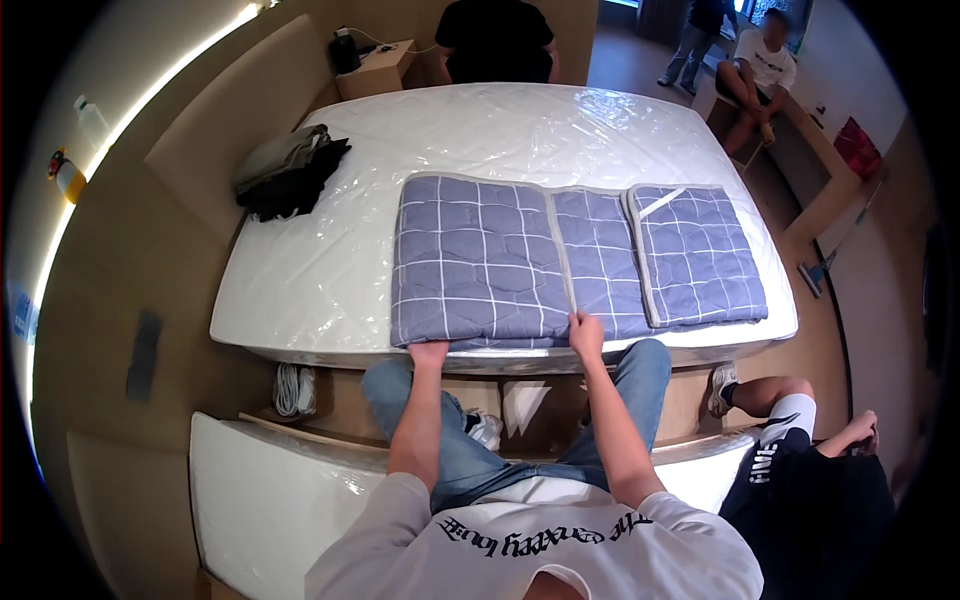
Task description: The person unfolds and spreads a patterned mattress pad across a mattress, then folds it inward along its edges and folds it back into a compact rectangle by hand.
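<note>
A blue-grey quilted mattress pad (480,262) with white checks and grey binding lies folded in panels on the plastic-wrapped mattress (370,130). My left hand (428,353) is tucked beneath its near edge, close to the left corner, so the fingers are hidden. Further right, my right hand (586,334) pinches the grey-bound edge where the left panel overlaps the middle one. A white strap (662,203) crosses the far corner of the folded right panel.
Dark folded clothes (292,175) lie at the mattress's left side. Behind me is another wrapped mattress (290,500). A person in black (815,490) sits at my right; another (497,45) is beyond the bed. A white coiled cable (293,390) rests in the gap between the beds.
</note>
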The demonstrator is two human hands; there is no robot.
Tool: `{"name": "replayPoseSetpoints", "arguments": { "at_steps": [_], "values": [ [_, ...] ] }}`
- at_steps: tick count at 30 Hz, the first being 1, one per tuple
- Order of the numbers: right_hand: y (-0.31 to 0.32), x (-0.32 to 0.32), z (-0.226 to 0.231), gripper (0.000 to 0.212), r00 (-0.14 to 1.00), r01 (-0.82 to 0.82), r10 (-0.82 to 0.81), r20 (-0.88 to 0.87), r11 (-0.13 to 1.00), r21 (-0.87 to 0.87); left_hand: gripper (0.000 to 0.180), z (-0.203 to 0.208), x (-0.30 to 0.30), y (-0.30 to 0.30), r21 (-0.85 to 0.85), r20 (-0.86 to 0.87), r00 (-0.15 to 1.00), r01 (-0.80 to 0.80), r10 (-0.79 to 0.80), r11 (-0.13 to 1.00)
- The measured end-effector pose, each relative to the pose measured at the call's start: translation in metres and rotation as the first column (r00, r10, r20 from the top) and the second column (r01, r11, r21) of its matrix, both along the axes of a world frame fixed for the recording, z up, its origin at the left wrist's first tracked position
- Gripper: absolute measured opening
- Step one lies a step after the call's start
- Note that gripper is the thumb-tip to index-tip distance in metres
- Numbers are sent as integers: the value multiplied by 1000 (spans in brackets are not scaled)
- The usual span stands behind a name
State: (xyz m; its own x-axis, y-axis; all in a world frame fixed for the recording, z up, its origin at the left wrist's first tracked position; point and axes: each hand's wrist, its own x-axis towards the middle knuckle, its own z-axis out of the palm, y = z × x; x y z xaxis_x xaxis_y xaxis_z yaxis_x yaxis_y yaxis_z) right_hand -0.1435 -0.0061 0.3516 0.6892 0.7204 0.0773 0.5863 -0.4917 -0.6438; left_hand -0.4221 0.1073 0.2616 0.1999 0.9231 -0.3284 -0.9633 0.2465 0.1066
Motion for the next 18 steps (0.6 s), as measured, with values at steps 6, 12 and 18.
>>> {"name": "replayPoseSetpoints", "arguments": {
  "at_steps": [6, 12, 18],
  "values": [
    [26, 29, -44, 37, 964, -64, 107, -244, 982, 179, 53, -13, 4, -1, -5, -50, 998, 44, -44, 999],
    [48, 13, -10, 42, 955, -234, 269, -126, 943, 239, 53, -13, -5, 0, -74, -89, 996, -5, -2, 997],
    [18, 7, -44, 41, 997, -35, 36, -64, 999, 30, 52, -1, 6, -5, -173, -115, 991, 52, -73, 984]
  ]
}}
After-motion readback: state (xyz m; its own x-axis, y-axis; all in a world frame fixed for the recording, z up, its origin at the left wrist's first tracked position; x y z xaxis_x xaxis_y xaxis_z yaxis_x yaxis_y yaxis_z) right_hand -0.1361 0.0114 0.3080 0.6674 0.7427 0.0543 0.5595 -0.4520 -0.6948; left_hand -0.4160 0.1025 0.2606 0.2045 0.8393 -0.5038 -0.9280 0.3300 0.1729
